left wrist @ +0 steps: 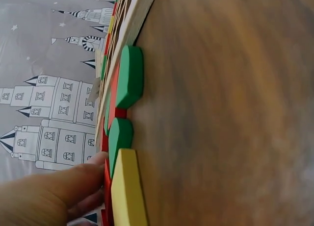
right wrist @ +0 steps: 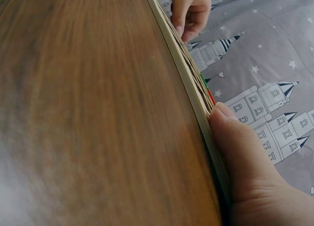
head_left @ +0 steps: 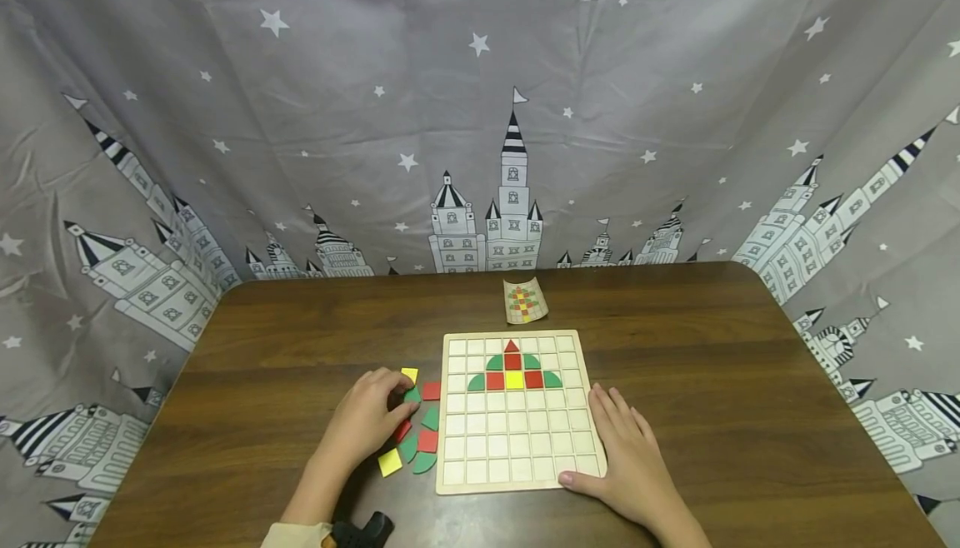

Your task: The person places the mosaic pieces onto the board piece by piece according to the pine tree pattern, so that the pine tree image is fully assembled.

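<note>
My left hand (head_left: 369,415) is over a loose group of flat pieces left of the board. Its thumb and forefinger are curled about a green rounded piece (head_left: 412,396) and appear to pinch it. Red squares (head_left: 427,440), green rounded pieces (head_left: 424,461) and a yellow square (head_left: 389,462) lie close by. My right hand (head_left: 630,465) rests along the right edge of the pale gridded board (head_left: 517,448), fingers straight, thumb on its near right corner. Set in the upper grid are a red triangle (head_left: 512,346), red squares, green rounded pieces and a yellow square (head_left: 514,380).
A small curled card (head_left: 525,301) with a coloured pattern of shapes lies behind the board. The brown wooden table (head_left: 750,415) reaches back to a grey curtain (head_left: 637,73) printed with castles and stars.
</note>
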`<action>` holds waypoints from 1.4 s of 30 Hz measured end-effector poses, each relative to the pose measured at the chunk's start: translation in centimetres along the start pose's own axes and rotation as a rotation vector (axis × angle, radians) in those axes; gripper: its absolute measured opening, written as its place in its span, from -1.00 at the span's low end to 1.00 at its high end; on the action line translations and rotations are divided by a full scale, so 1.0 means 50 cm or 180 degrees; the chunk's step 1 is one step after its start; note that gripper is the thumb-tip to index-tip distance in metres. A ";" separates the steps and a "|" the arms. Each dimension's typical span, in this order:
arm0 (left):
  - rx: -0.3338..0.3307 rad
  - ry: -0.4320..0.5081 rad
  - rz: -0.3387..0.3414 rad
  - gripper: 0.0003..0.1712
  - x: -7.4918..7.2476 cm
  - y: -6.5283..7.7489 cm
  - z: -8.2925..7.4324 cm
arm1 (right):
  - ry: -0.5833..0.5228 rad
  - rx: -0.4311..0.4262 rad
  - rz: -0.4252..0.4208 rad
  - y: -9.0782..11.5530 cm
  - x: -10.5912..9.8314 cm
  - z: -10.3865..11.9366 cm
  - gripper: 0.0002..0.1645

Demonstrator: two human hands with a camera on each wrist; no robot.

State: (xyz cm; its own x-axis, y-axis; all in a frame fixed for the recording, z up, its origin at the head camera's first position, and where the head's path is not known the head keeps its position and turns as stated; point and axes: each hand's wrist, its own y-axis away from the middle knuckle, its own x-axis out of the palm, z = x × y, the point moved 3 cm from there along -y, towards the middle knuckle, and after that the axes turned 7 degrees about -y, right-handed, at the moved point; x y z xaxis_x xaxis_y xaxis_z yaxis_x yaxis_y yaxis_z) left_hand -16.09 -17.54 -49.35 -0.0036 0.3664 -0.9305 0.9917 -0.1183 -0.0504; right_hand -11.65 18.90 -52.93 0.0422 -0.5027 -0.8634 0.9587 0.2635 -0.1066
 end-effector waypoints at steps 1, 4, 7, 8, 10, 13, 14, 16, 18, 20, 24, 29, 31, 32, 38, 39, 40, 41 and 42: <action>-0.0034 0.0000 -0.0001 -0.74 0.001 0.000 0.000 | -0.0002 -0.0002 0.0001 0.000 0.000 0.000 0.49; -0.0056 -0.0008 -0.0023 -0.76 0.001 0.002 -0.002 | -0.0005 -0.0006 0.0002 0.002 0.000 0.001 0.48; 0.0060 -0.0053 -0.0078 -0.76 0.003 0.003 -0.008 | 0.0008 -0.0008 -0.0003 0.002 -0.001 0.001 0.48; 0.0107 -0.0084 -0.0092 -0.76 0.003 0.004 -0.010 | 0.0011 -0.0009 -0.0004 0.003 -0.001 0.001 0.48; 0.0176 -0.0120 -0.0095 -0.77 0.006 0.005 -0.014 | 0.0015 -0.0009 -0.0002 0.003 -0.001 0.001 0.48; 0.0209 -0.0161 -0.0089 -0.78 0.009 0.004 -0.018 | 0.0005 -0.0005 0.0011 0.002 -0.001 0.001 0.48; 0.0211 -0.0171 -0.0094 -0.78 0.010 0.004 -0.019 | 0.0003 -0.0004 0.0014 0.003 -0.001 0.001 0.48; 0.0217 -0.0169 -0.0115 -0.78 0.010 0.003 -0.021 | 0.0000 0.0002 0.0018 0.002 -0.001 0.001 0.48; 0.0213 -0.0150 -0.0131 -0.78 0.010 0.002 -0.022 | 0.0005 0.0003 0.0016 0.002 -0.001 0.001 0.48; 0.0170 -0.0092 -0.0136 -0.78 0.009 0.002 -0.023 | 0.0013 0.0007 0.0019 0.002 -0.001 0.001 0.48; 0.0086 0.0123 -0.0134 -0.78 0.007 0.006 -0.033 | 0.0015 0.0016 0.0031 0.003 -0.001 0.001 0.48; 0.0169 0.0426 -0.0043 -0.81 0.014 0.011 -0.073 | 0.0005 0.0031 0.0035 0.004 -0.002 0.002 0.48; 0.0282 0.0497 0.0005 -0.82 0.022 0.013 -0.096 | 0.0004 0.0034 0.0035 0.003 -0.002 0.002 0.48; 0.0342 0.0521 0.0034 -0.82 0.025 0.014 -0.107 | 0.0003 0.0033 0.0031 0.003 -0.002 0.002 0.48; 0.0645 0.0455 0.0133 -0.82 0.048 0.014 -0.158 | 0.0003 -0.0001 0.0018 0.000 -0.002 0.002 0.48; 0.0672 0.0431 0.0137 -0.81 0.050 0.013 -0.163 | 0.0004 -0.0008 0.0016 0.000 -0.002 0.002 0.49; 0.0687 0.0417 0.0136 -0.81 0.052 0.012 -0.168 | 0.0004 -0.0014 0.0009 0.000 -0.002 0.002 0.48; 0.0703 0.0400 0.0121 -0.81 0.052 0.011 -0.172 | 0.0004 -0.0018 0.0002 -0.001 -0.002 0.002 0.48; 0.0719 0.0377 0.0095 -0.82 0.053 0.009 -0.175 | 0.0001 -0.0021 -0.0004 -0.001 -0.002 0.001 0.48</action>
State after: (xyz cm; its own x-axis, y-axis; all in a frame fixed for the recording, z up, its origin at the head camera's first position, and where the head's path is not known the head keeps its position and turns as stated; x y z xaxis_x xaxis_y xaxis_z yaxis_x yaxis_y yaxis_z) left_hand -14.52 -8.55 -48.65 0.0536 0.4637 -0.8844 0.9372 -0.3289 -0.1157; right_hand -11.68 18.89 -52.79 0.0410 -0.5027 -0.8635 0.9569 0.2684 -0.1108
